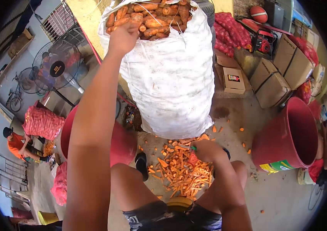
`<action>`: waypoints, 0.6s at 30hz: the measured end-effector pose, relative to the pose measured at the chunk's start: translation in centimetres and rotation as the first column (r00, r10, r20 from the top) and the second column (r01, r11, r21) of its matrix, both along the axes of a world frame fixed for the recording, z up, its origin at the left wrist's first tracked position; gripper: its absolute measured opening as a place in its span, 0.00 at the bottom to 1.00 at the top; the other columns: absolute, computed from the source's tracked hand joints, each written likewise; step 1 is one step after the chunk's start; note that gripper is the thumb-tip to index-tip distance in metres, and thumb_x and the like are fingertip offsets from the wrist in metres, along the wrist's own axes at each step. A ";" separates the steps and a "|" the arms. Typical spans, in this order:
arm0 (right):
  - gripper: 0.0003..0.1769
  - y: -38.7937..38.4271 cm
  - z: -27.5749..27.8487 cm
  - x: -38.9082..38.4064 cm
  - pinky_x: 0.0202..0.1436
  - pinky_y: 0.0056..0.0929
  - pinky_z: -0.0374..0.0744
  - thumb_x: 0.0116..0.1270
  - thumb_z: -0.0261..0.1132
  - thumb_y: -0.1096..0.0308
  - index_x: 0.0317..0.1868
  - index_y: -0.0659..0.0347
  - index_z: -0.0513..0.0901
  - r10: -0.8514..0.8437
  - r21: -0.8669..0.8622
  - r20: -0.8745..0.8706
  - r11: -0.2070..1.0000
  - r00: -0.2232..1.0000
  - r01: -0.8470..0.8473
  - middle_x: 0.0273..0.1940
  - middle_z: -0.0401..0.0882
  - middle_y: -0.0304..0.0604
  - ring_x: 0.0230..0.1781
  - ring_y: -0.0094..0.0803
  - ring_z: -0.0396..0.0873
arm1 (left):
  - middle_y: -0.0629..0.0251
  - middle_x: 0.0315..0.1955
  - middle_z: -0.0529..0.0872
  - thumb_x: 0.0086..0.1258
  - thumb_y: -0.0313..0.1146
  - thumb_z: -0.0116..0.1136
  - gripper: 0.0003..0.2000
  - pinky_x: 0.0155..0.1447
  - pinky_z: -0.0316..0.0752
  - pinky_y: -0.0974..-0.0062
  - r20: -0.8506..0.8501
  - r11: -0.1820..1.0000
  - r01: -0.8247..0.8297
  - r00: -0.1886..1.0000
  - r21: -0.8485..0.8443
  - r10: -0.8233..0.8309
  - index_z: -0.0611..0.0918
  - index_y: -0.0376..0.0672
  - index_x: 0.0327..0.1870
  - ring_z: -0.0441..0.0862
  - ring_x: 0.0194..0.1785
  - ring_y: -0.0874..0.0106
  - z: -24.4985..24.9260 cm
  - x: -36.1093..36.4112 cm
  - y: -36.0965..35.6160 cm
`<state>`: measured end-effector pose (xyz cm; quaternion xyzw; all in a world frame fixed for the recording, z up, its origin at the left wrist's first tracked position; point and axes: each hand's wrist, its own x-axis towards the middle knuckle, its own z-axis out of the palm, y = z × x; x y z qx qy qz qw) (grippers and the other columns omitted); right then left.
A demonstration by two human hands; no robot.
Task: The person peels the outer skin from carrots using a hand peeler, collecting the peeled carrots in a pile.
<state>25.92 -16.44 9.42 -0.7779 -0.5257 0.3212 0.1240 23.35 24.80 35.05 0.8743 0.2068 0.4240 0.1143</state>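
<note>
A tall white woven sack [167, 81] stands in front of me, filled to its open top with carrots [157, 23]. My left hand [125, 37] reaches over the sack's rim, its fingers closed around a carrot [135, 19] among the others. Low between my knees, my right hand [209, 150] is closed on a knife with a green handle [194, 148]; its thin blade points left. Beneath it, a heap of carrot trimmings and cut pieces [186, 173] covers the floor.
A dark red bin [123, 146] stands left of the sack, and another bin [273, 142] stands right. Fans [57, 67], filled red mesh sacks [44, 121] and a seated person in orange [15, 145] are at left. Cardboard boxes [269, 82] are stacked at right.
</note>
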 end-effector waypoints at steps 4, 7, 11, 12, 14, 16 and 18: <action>0.16 0.6 -0.6 1.0 0.55 0.50 0.81 0.71 0.60 0.69 0.57 0.51 0.85 0.002 -0.014 -0.017 1.000 1.000 -0.003 0.49 0.88 0.53 0.53 0.52 0.85 | 0.49 0.57 0.90 0.72 0.45 0.68 0.30 0.66 0.81 0.66 -0.115 0.947 -0.284 0.946 0.148 0.302 0.80 0.37 0.70 0.88 0.62 0.58 1.4 3.3 1.6; 0.15 1.2 -0.4 1.8 0.56 0.50 0.81 0.71 0.60 0.69 0.56 0.52 0.85 0.001 -0.026 -0.031 1.000 1.000 -0.001 0.49 0.88 0.53 0.53 0.53 0.85 | 0.37 0.59 0.86 0.73 0.51 0.63 0.29 0.69 0.78 0.56 -0.083 0.969 -0.244 0.967 -0.033 0.240 0.82 0.32 0.63 0.84 0.65 0.46 1.5 5.3 2.7; 0.15 2.1 -0.2 2.5 0.56 0.50 0.81 0.72 0.61 0.69 0.56 0.53 0.85 -0.001 -0.005 -0.049 1.000 0.999 0.001 0.49 0.88 0.54 0.53 0.53 0.85 | 0.34 0.56 0.87 0.72 0.54 0.65 0.31 0.68 0.79 0.55 -0.114 0.935 -0.330 0.932 0.131 0.345 0.83 0.29 0.60 0.84 0.64 0.45 1.0 7.6 5.6; 0.15 2.2 -0.4 2.7 0.56 0.50 0.81 0.72 0.61 0.69 0.56 0.53 0.85 -0.004 -0.006 -0.050 1.000 0.999 0.004 0.49 0.88 0.54 0.53 0.53 0.85 | 0.39 0.54 0.89 0.70 0.58 0.66 0.35 0.65 0.80 0.57 -0.228 0.935 -0.339 0.907 0.104 0.355 0.84 0.31 0.61 0.87 0.60 0.49 1.5 7.6 5.9; 0.15 2.2 -1.0 2.9 0.56 0.50 0.81 0.72 0.62 0.69 0.57 0.54 0.84 0.032 0.080 -0.035 0.996 0.999 -0.029 0.49 0.88 0.54 0.54 0.54 0.85 | 0.45 0.52 0.91 0.67 0.63 0.68 0.38 0.62 0.81 0.59 -0.343 0.934 -0.348 0.871 0.077 0.352 0.85 0.32 0.61 0.89 0.56 0.53 1.8 7.8 6.2; 0.15 2.2 -0.7 2.9 0.57 0.50 0.81 0.72 0.62 0.69 0.57 0.54 0.84 0.022 0.056 -0.042 0.998 0.999 -0.019 0.49 0.88 0.54 0.54 0.54 0.85 | 0.48 0.47 0.92 0.65 0.63 0.71 0.36 0.58 0.82 0.61 -0.382 0.908 -0.404 0.825 0.114 0.416 0.88 0.30 0.51 0.90 0.51 0.60 3.5 5.7 2.1; 0.15 2.2 -0.5 2.8 0.57 0.50 0.81 0.72 0.62 0.69 0.58 0.54 0.84 0.013 0.035 -0.049 0.999 0.999 -0.011 0.50 0.88 0.54 0.54 0.54 0.85 | 0.49 0.46 0.92 0.67 0.55 0.72 0.30 0.56 0.83 0.61 -0.161 0.963 -0.270 0.951 -0.005 0.265 0.86 0.30 0.48 0.90 0.50 0.61 4.0 3.4 0.9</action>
